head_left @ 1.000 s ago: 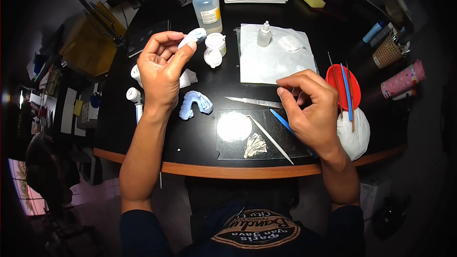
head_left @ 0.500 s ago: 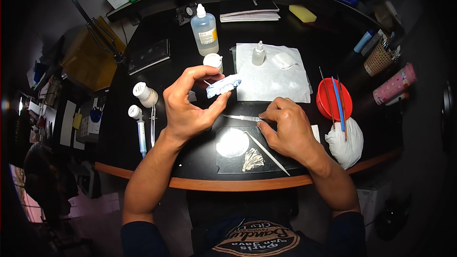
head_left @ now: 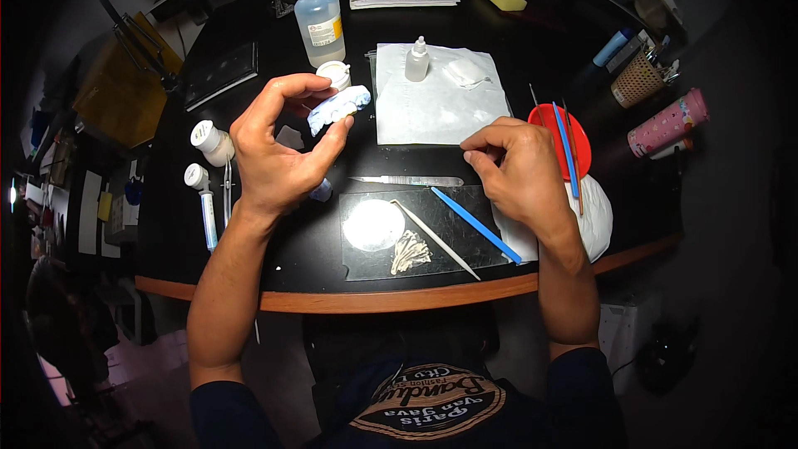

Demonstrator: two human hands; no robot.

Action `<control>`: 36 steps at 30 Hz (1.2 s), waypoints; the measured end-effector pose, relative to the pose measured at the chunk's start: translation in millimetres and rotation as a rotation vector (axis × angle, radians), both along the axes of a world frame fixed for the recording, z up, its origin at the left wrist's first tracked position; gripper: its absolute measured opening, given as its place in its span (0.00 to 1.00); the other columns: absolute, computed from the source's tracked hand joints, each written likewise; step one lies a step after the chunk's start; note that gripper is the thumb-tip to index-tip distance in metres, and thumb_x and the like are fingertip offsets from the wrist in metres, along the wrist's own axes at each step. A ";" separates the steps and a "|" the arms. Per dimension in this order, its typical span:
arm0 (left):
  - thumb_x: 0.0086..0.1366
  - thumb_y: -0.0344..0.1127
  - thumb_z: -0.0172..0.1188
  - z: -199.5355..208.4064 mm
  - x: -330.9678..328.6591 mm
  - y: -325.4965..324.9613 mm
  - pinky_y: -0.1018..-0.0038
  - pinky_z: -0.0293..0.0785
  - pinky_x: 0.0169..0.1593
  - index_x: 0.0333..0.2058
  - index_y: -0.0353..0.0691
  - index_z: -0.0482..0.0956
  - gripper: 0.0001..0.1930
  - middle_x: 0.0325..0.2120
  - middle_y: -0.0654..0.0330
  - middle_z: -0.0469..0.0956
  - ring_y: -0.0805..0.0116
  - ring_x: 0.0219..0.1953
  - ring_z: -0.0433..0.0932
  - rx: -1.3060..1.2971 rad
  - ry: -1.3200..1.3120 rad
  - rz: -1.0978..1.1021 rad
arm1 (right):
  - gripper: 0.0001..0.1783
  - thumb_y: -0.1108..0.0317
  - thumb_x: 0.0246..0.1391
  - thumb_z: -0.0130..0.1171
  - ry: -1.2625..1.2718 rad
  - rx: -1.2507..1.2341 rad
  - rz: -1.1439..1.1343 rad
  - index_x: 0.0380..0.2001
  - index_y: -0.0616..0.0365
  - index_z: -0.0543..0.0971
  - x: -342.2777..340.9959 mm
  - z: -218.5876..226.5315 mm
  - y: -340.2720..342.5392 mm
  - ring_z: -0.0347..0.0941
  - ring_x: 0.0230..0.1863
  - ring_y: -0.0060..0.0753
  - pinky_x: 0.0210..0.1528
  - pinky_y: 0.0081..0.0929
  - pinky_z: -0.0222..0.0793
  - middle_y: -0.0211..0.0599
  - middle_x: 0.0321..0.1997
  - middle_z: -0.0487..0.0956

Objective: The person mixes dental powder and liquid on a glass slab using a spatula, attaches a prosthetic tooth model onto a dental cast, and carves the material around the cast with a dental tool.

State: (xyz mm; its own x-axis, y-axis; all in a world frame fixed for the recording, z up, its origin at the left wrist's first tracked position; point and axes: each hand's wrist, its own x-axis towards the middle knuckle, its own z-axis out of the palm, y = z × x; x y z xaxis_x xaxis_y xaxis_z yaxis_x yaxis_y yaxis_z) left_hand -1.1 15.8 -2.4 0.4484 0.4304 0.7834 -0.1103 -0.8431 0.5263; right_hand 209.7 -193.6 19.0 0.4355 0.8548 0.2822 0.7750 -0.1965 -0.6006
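Between the thumb and fingers of my left hand (head_left: pixel 278 145), raised over the left of the table, is a small blue-and-white dental mould (head_left: pixel 339 110). My right hand (head_left: pixel 524 168) has its fingers curled together and nothing shows at their tips. Just left of it, on the black table, lies a scalpel (head_left: pixel 416 181) with a ribbed metal handle. In front lies a glass slab (head_left: pixel 357 264), bearing a white round patch, a heap of cream-coloured strips (head_left: pixel 411 254) and a pale pointed hand tool (head_left: pixel 445 247). A blue stick-like tool (head_left: pixel 475 225) lies across the slab's right part.
A white sheet (head_left: pixel 399 120) carries a small dropper bottle (head_left: pixel 417 61). A large clear bottle (head_left: pixel 321 29) and white jar (head_left: pixel 335 73) stand behind my left hand. To its left are another jar (head_left: pixel 213 143) and a syringe (head_left: pixel 208 220). A red bowl (head_left: pixel 579 137) with tools sits right.
My right hand has let go of the scalpel and moved up and right, uncovering the blue tool. My left hand still holds the mould, slightly turned. The whole view has shifted.
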 end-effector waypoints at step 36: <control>0.64 0.31 0.76 8.3 -14.6 -2.0 0.73 0.65 0.22 0.35 0.31 0.88 0.08 0.23 0.54 0.86 0.77 0.16 0.75 -0.083 0.693 0.020 | 0.08 0.71 0.69 0.64 0.667 0.137 0.256 0.35 0.65 0.81 -2.7 29.6 -10.6 0.69 0.32 0.12 0.34 0.17 0.66 0.24 0.30 0.79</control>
